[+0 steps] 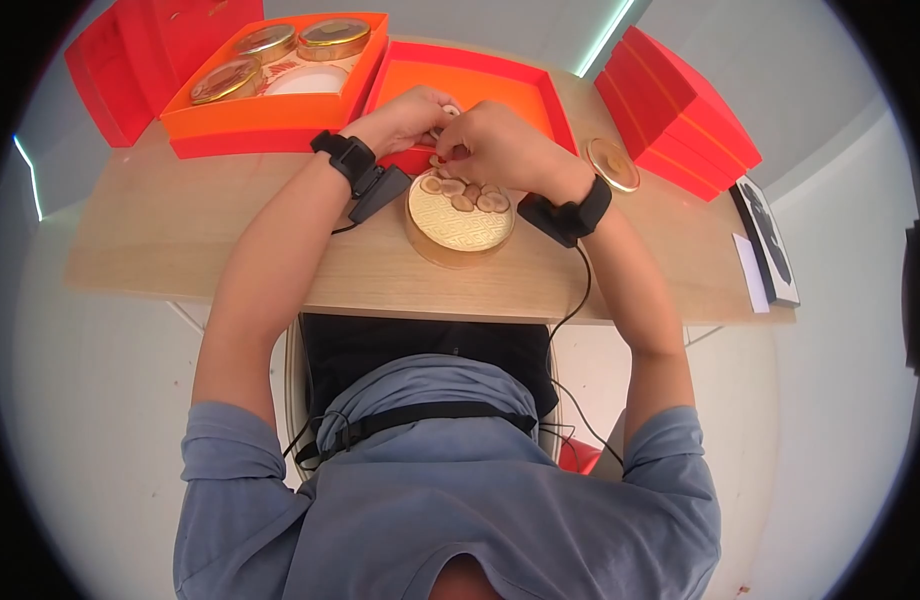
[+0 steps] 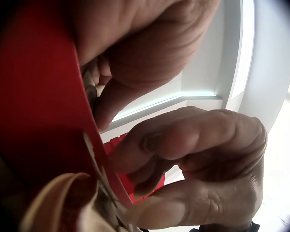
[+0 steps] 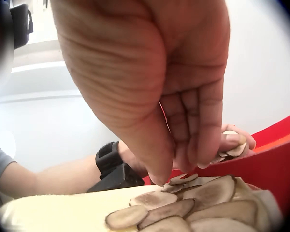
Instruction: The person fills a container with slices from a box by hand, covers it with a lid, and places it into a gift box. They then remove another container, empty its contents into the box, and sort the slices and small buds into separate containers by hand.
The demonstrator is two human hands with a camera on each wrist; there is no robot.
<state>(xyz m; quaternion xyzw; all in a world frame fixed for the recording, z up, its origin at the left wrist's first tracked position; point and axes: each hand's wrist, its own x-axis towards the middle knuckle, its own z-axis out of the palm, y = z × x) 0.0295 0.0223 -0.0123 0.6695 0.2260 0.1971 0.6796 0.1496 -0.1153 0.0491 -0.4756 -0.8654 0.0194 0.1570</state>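
A round gold container with a patterned gold top stands before me. Thin oval dried slices, pale with brown rims, overlap along its far side. My right hand reaches over them, pinching one dried slice between thumb and forefinger just above the others. Beyond it, by the red box wall, my left hand holds a few more slices in its curled fingers. Part of that bunch is hidden behind the fingers.
An orange-lined red box tray lies behind the hands. To its left, an orange box holds several gold round tins. A clear round lid and a red box are on the right. Cables run from both wrists.
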